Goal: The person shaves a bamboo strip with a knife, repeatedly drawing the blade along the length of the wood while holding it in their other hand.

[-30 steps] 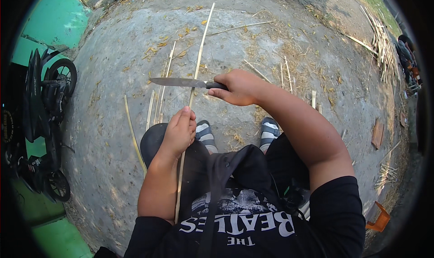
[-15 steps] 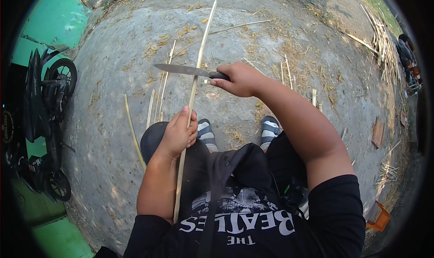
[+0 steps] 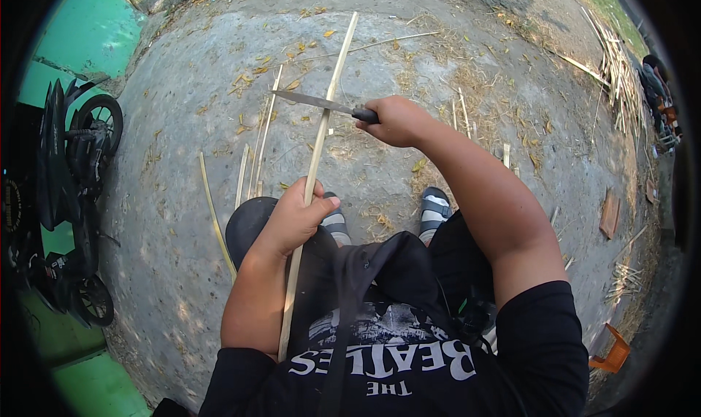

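A long pale bamboo strip [image 3: 335, 81] runs from beside my left upper arm, over my left thigh, out past my feet. My left hand [image 3: 298, 216] is closed around it at about its middle, above my left knee. In my right hand [image 3: 394, 120] is the dark handle of a knife [image 3: 307, 99]. Its long grey blade points left and crosses the strip beyond my left hand, touching or very close to it. The far end of the strip sticks out past the blade.
More bamboo strips [image 3: 269, 121] lie on the concrete ground to the left and ahead. A big pile of strips [image 3: 621, 74] is at the far right. A motorcycle [image 3: 73, 198] stands at the left, an orange plastic piece [image 3: 610, 350] at the lower right. Dry leaves and shavings are scattered about.
The knife has moved outward along the strip and slightly right. The strip's far end has tilted a little right and down, and my left thumb now lies off to its right side.
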Demonstrator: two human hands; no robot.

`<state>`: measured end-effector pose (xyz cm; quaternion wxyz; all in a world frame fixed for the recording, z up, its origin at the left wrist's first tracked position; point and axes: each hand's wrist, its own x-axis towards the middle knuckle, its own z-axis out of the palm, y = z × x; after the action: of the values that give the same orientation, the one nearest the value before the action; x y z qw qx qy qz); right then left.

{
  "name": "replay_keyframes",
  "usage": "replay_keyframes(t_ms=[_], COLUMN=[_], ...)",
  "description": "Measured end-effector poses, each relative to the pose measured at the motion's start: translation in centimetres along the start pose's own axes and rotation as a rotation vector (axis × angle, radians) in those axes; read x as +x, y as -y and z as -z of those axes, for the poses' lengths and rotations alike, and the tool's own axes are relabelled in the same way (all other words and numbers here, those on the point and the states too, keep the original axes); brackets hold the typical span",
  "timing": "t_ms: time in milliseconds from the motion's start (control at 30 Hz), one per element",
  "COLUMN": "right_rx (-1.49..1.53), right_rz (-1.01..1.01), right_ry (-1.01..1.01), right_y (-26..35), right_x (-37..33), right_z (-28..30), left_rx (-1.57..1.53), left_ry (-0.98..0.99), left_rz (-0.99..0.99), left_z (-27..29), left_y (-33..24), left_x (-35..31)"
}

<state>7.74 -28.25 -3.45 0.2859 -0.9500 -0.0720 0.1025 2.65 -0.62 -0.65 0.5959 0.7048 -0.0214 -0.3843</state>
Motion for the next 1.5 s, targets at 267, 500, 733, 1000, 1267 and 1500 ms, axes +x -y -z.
replay_keyframes(t_ms=[267,500,733,1000,1267,1500], right_rx=[0.064,0.115,-0.065,-0.096,-0.051,-0.111], right_rz=[0.165,-0.025,0.08,0.079,-0.108,0.084], right_ry=[0.039,0.022,0.001,-0.039,-0.097,0.049], right_y=[1.3,0.7,1.6,2.5,-1.2,2.7], right_x=[-0.3,-0.2,0.0,-1.0,-0.1,-0.7], right_z=[-1.2,-1.1,-1.1,0.3,0.3,0.0], left_rx=[0.108,0.122,0.348,0.276,0.107,0.083], left_ry=[-0.053,-0.053,-0.019,-0.072,-0.029,-0.034], left_rz=[-0.023,-0.036,-0.083,-0.098,-0.113,-0.108], left_z=[-0.4,0.0,-1.1,-0.7,-0.3,0.3], left_y=[0.4,0.9,1.2,1.5,0.9,1.0], left_x=[0.1,0.3,-0.1,0.4,-0.1,0.0])
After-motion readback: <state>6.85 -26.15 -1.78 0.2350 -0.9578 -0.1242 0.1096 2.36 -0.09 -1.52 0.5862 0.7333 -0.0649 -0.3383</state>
